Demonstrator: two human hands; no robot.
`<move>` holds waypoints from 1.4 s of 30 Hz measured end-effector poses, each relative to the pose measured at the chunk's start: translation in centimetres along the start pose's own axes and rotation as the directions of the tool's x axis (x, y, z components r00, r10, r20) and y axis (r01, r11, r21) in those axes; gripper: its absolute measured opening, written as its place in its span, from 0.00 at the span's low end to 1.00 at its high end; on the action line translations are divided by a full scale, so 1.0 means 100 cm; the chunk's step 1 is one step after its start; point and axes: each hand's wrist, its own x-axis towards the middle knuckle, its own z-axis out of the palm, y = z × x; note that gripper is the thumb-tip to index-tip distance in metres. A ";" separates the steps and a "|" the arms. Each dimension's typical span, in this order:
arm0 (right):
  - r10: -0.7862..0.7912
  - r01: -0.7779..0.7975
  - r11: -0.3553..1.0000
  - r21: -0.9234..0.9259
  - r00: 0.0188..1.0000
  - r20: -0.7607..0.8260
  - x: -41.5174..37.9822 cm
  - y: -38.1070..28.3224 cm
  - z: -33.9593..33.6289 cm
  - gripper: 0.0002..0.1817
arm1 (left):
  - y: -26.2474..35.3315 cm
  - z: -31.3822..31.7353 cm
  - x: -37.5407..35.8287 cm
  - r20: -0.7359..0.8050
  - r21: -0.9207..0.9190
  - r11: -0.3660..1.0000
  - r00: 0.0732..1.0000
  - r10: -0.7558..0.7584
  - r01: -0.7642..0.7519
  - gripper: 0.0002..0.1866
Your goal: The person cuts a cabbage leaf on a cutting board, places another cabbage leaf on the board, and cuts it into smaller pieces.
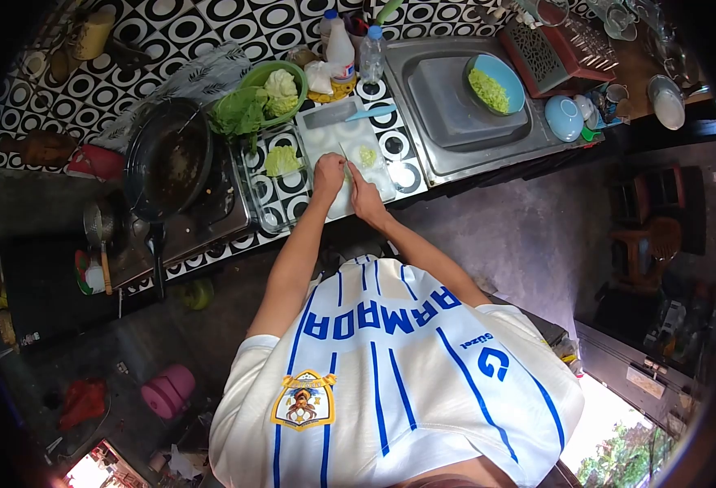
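Observation:
My left hand [329, 174] is closed at the near part of a white cutting board [381, 180]; what its fingers hold is hidden. Close beside it, my right hand [365, 197] is wrapped round a small knife [343, 151], whose thin blade points away from me over the board. A little pile of shredded cabbage [365, 155] lies just right of the blade. Across the board's far end rests a wide-bladed knife with a blue handle [372, 113]. Pale green cabbage pieces [282, 161] sit left of the board, in what looks like a clear tray [270, 218].
Behind the tray stands a green basin [299, 75] with cabbage and leafy greens. A large wok [171, 163] is on the stove at left. At right, a blue bowl [514, 71] of chopped greens stands over the sink [423, 146]. Bottles [372, 57] stand behind the board.

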 end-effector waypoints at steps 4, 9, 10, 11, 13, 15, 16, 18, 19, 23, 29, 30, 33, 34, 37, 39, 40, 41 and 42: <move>-0.035 0.033 0.998 -0.046 0.999 -0.030 0.001 0.007 0.006 0.32 | -0.001 0.000 0.000 0.014 0.018 1.000 1.000 -0.004 0.004 0.07; -0.016 0.015 0.999 -0.038 0.999 -0.029 -0.011 0.003 0.006 0.32 | -0.005 0.003 -0.001 0.005 0.036 0.999 1.000 -0.015 0.015 0.07; -0.015 0.013 0.999 -0.040 0.999 -0.030 -0.013 0.002 0.004 0.32 | -0.006 0.004 0.000 0.007 0.041 0.999 1.000 -0.011 0.011 0.07; -0.012 0.011 0.999 -0.043 0.999 -0.032 -0.018 0.000 0.003 0.31 | -0.007 0.005 -0.001 0.010 0.046 0.999 1.000 -0.008 0.007 0.06; 0.011 -0.012 0.999 -0.051 1.000 -0.018 -0.032 0.004 0.003 0.31 | -0.008 0.006 -0.002 0.012 0.045 0.999 1.000 -0.003 0.002 0.06; 0.008 -0.009 0.999 -0.054 1.000 -0.009 -0.046 0.009 0.001 0.31 | -0.008 0.005 -0.002 0.002 0.032 0.999 1.000 -0.004 0.004 0.06; -0.003 0.003 0.999 -0.051 1.000 -0.002 -0.055 0.013 -0.001 0.31 | -0.007 0.004 -0.001 -0.006 0.025 1.000 1.000 -0.011 0.011 0.06; -0.002 0.002 0.999 -0.054 1.000 0.014 -0.065 0.018 -0.006 0.31 | -0.004 0.005 -0.002 -0.019 0.007 1.000 0.999 -0.026 0.026 0.05; 0.009 -0.008 0.998 -0.062 1.000 0.024 -0.067 0.018 -0.011 0.31 | -0.003 0.005 -0.003 -0.017 0.004 0.999 0.999 -0.032 0.032 0.05; -0.004 0.006 0.998 -0.056 1.000 0.026 -0.075 0.021 -0.019 0.31 | -0.003 -0.001 0.000 0.018 -0.001 0.999 0.999 -0.042 0.042 0.04; -0.018 0.018 1.000 0.004 1.000 0.007 -0.061 0.003 -0.028 0.30 | -0.008 -0.007 -0.001 0.040 -0.047 0.998 0.999 -0.026 0.028 0.05; -0.016 0.016 1.000 0.007 1.000 0.009 -0.057 0.002 -0.027 0.30 | -0.008 -0.008 -0.002 0.043 -0.037 0.999 0.999 -0.021 0.023 0.06; -0.025 0.025 0.999 0.022 1.000 0.003 -0.041 -0.001 -0.022 0.30 | -0.006 -0.010 -0.001 0.073 -0.010 0.999 0.996 -0.044 0.044 0.06; -0.035 0.035 0.999 0.029 0.999 -0.003 -0.036 -0.001 -0.019 0.30 | -0.005 -0.010 -0.001 0.063 -0.008 0.999 0.997 -0.038 0.039 0.06; -0.047 0.047 0.998 0.043 0.999 -0.011 -0.025 -0.001 -0.011 0.30 | -0.001 -0.010 -0.001 0.041 -0.002 1.000 0.999 -0.028 0.028 0.06; -0.043 0.043 0.998 0.048 0.999 -0.008 -0.020 -0.002 -0.008 0.30 | 0.001 -0.011 -0.002 0.039 0.007 1.000 0.999 -0.028 0.028 0.06; -0.037 0.037 0.998 0.049 0.999 -0.005 -0.018 -0.003 -0.007 0.30 | 0.001 -0.011 -0.002 0.032 0.009 1.000 0.999 -0.017 0.017 0.06; -0.031 0.031 0.998 0.049 1.000 -0.002 -0.016 -0.004 -0.006 0.30 | 0.001 -0.011 -0.002 0.025 0.011 1.000 1.000 -0.006 0.006 0.06; -0.034 0.035 0.998 0.050 0.999 -0.009 -0.013 -0.004 -0.005 0.30 | 0.002 -0.011 -0.002 0.019 0.012 1.000 1.000 0.004 -0.004 0.05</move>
